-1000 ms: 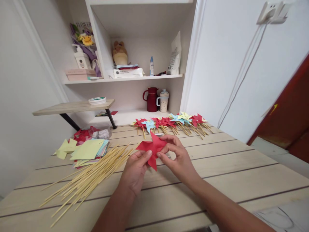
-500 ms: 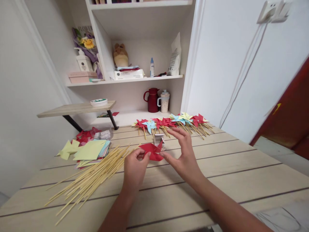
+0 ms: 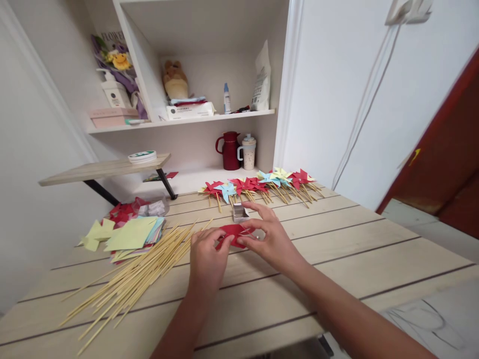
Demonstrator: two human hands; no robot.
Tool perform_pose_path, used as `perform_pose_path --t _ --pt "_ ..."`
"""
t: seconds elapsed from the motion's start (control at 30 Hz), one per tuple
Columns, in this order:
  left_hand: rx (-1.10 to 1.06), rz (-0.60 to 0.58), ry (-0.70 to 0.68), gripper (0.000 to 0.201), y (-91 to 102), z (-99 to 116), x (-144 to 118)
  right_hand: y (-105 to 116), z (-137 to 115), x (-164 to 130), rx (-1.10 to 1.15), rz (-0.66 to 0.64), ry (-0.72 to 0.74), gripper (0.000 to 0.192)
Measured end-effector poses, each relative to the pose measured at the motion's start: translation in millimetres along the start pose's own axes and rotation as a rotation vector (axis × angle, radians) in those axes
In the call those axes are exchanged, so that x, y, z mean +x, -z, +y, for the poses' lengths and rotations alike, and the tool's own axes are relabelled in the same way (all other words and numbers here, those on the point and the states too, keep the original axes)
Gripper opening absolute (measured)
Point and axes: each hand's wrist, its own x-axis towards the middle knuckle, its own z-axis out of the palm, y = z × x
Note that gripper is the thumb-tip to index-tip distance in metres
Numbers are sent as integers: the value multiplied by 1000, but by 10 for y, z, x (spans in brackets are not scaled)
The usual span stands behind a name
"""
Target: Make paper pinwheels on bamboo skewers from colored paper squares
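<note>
A red paper pinwheel (image 3: 232,231), with no stick visible on it, is held over the table between both hands. My left hand (image 3: 209,254) is closed on its left side, the thumb in front and the fingers behind. On the right side, my right hand (image 3: 267,237) pinches the paper between thumb and fingers. Just behind the pinwheel stands a small open box (image 3: 240,213). Left of my hands lies a loose heap of thin wooden sticks (image 3: 138,271). Finished pinwheels on sticks (image 3: 247,185) are lined up along the back of the table.
Coloured paper squares (image 3: 132,234) are stacked at the left beside a yellow folded paper pinwheel (image 3: 98,234). A small raised shelf (image 3: 101,168) stands behind them. A dark red jug (image 3: 229,152) and a lidded cup (image 3: 248,152) are at the back.
My right hand has closed from a spread pose onto the right side of the red pinwheel. The left hand keeps its hold. The camera view has shifted slightly.
</note>
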Motion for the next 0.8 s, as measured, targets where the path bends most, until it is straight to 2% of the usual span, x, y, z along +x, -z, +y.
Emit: perform_pose_path --t 0.07,0.2,0.3,0.33,0.47,0.53,0.6,0.67,0.8 --pt "-21 7 8 20 -3 3 -5 6 -12 8 17 -15 -6 5" --pt "-90 -15 52 19 -12 35 -18 11 -41 13 99 -58 -43 20" --pt "-178 -60 133 11 -17 72 -14 8 -50 19 236 -40 -138 28" --pt "-232 -59 164 14 -17 81 -10 5 -48 24 302 -28 -186 28" --pt "-446 80 273 70 -7 73 -3 -8 -14 61 678 40 -478 21" --pt "-458 99 387 78 -3 50 -13 -8 8 83 863 93 -604 26" --pt "-472 -7 454 79 -12 27 -32 -2 17 99 967 167 -654 26" --pt "-477 -145 452 74 -40 9 -55 2 4 104 1009 195 -648 26" --pt "-517 -245 367 63 -127 -3 -90 -27 -69 87 1008 151 -623 27"
